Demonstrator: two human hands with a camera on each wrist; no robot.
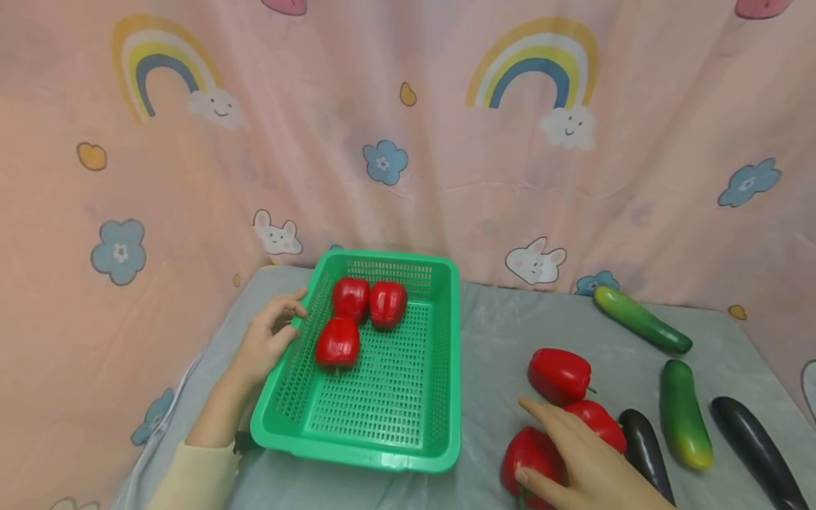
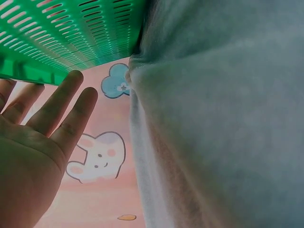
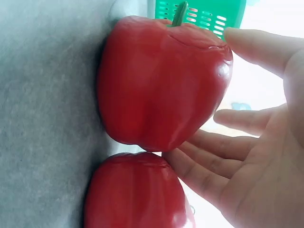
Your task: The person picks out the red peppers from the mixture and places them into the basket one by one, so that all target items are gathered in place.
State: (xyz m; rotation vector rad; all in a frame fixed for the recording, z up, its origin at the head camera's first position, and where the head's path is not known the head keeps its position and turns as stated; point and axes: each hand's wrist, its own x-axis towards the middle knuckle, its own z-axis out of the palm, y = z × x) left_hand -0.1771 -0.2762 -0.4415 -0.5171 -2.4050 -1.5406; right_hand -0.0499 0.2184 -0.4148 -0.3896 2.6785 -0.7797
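A green plastic basket [image 1: 454,368] holds three red bell peppers [image 1: 338,343] toward its far left. At its left rim, my left hand [image 1: 266,341] rests with the fingertips touching the edge; the left wrist view shows these fingers [image 2: 57,107] extended below the basket wall. My right hand [image 1: 589,457] is over the nearest red bell pepper [image 1: 530,453] to the right of the basket. In the right wrist view its thumb and spread fingers reach around that pepper [image 3: 161,85], which still lies on the cloth. Another red pepper [image 3: 135,194] sits close beside it.
Two more red bell peppers [image 1: 559,375] lie just beyond my right hand. Farther right are two green cucumbers [image 1: 685,414] and two dark eggplants [image 1: 758,446]. Grey cloth [image 1: 491,326] covers the table, and a pink patterned curtain [image 1: 433,212] hangs behind it.
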